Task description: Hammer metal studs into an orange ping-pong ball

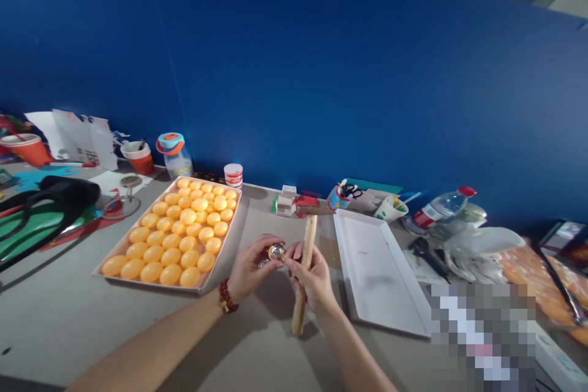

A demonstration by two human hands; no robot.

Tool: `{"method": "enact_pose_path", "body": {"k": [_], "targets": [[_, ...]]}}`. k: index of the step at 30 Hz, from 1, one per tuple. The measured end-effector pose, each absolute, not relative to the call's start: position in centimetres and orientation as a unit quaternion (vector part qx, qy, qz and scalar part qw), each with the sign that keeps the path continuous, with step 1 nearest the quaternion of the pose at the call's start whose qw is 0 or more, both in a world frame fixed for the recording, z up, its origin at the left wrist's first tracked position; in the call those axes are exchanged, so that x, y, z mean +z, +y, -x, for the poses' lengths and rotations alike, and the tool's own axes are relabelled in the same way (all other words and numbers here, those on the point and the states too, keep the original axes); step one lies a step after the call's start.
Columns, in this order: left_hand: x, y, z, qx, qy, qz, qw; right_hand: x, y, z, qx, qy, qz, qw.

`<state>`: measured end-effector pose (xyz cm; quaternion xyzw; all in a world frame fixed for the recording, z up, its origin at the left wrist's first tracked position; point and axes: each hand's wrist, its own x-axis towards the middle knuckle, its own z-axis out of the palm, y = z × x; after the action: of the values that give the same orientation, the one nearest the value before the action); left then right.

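Over the grey table [271, 343], a person's left hand [252, 268] is gripping a shiny round metal piece [277, 251] between thumb and fingers. The right hand [318, 275] is closing around a wooden handle [309, 237], its fingertips reaching close to the metal piece; from where I am standing, I cannot tell whether they are touching it. The handle is lying to the right of the metal piece, its long axis running near to far, with the far end pointing toward the blue wall [294, 73] and leaning slightly right. A brown piece [316, 211] is extending crosswise at that far end; whether the two are joined I cannot tell. A shallow tray [151, 285] of orange balls [188, 216] is resting to the left, and a white tray [379, 269] is lying to the right, its long sides also running near to far.
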<state>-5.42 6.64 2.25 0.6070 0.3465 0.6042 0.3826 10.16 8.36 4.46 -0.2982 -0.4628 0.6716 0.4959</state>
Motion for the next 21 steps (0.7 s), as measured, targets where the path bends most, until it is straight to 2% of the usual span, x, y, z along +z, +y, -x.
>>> {"method": "enact_pose_path", "body": {"k": [21], "targets": [[2.91, 6.00, 5.39, 0.563, 0.409, -0.633, 0.338, 4.26, 8.32, -9.88, 0.643, -0.493, 0.291, 0.509]]}}
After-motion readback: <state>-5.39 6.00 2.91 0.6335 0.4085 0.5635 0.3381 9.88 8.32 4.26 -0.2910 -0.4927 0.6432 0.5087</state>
